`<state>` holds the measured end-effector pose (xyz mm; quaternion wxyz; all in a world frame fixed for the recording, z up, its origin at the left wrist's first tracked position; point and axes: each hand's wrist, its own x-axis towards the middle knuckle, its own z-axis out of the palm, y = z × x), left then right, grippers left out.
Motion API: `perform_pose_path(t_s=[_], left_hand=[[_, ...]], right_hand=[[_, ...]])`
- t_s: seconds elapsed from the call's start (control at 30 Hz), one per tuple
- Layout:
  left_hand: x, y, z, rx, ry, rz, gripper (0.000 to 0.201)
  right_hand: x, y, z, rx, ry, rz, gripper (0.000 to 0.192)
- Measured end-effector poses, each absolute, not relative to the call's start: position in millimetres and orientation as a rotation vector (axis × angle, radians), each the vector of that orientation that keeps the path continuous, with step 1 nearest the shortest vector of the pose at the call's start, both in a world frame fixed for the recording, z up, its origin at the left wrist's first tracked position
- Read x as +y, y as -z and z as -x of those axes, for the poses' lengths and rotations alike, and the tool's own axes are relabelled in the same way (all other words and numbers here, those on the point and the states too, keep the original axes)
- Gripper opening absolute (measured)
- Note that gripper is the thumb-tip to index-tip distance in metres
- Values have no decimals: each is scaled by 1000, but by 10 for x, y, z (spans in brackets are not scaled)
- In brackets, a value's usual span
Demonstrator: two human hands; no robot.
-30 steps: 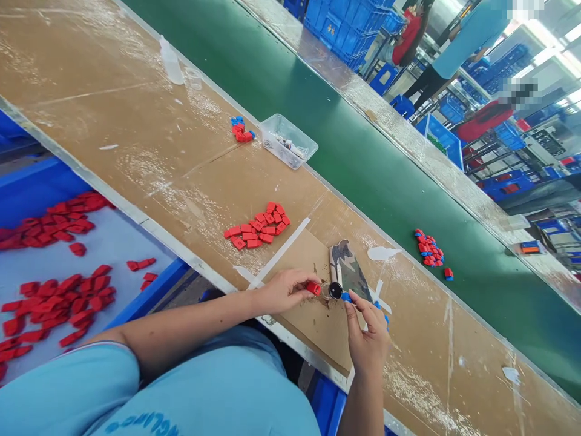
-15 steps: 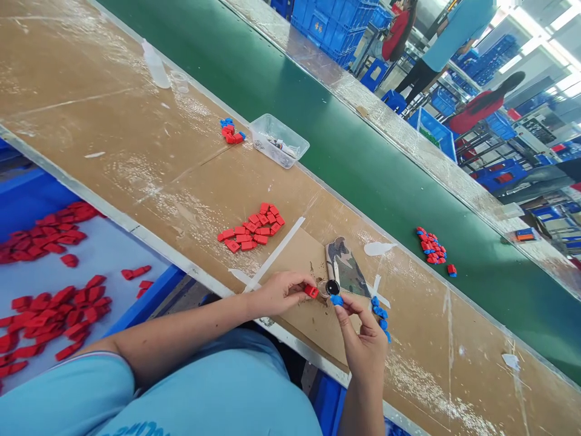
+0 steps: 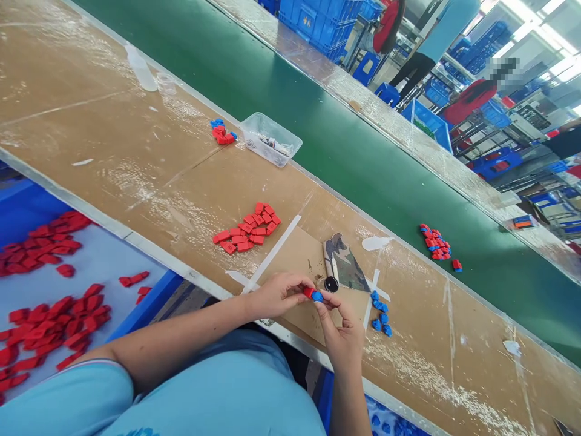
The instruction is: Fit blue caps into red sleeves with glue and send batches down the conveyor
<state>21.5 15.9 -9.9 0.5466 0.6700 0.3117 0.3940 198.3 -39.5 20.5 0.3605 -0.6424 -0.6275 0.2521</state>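
Note:
My left hand [image 3: 284, 293] pinches a small red plastic piece [image 3: 308, 292] above the cardboard sheet. My right hand [image 3: 339, 321] grips a small blue plastic piece [image 3: 318, 297], which meets the end of the red one; whether they are joined I cannot tell. Just behind my fingertips is a small round container with a black centre [image 3: 331, 284]. Beyond it lies a camouflage-patterned cloth [image 3: 348, 263]. Several loose blue pieces [image 3: 380, 313] lie right of my right hand, and a pile of red pieces [image 3: 249, 229] rests to the left.
A clear plastic tub [image 3: 272, 139] stands by the green conveyor belt [image 3: 354, 151], which carries a cluster of red-and-blue pieces [image 3: 436, 242]. A blue bin [image 3: 149, 303] with red pieces is at my left. A white bottle [image 3: 140, 69] lies farther off. Other people are across the belt.
My right hand has moved left, bringing the blue piece from a short gap away up against the red piece. My left hand keeps its hold. The view has shifted slightly.

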Motion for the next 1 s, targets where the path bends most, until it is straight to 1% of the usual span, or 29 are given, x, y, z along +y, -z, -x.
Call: perform_pose_path(t_s=[0.3, 0.6, 0.73, 0.9, 1.0], left_hand=[[173, 120, -184, 625, -919, -1844, 19], [161, 174, -181, 551, -868, -1906, 22], [151, 152, -179, 573, -753, -1926, 24], [26, 33, -87, 632, -475, -2072, 25], [-80, -65, -54, 535, -362, -2111, 26]], right_hand=[[-416, -187, -2028, -1643, -711, 1516, 13], [-476, -69, -2054, -1638, -707, 1437, 8], [-547, -14, -2012, -1594, -668, 1447, 11], [-687, -17, -1941, -1531, -700, 1440, 12], [-760, -129, -1885, -1639, -715, 1377, 23]])
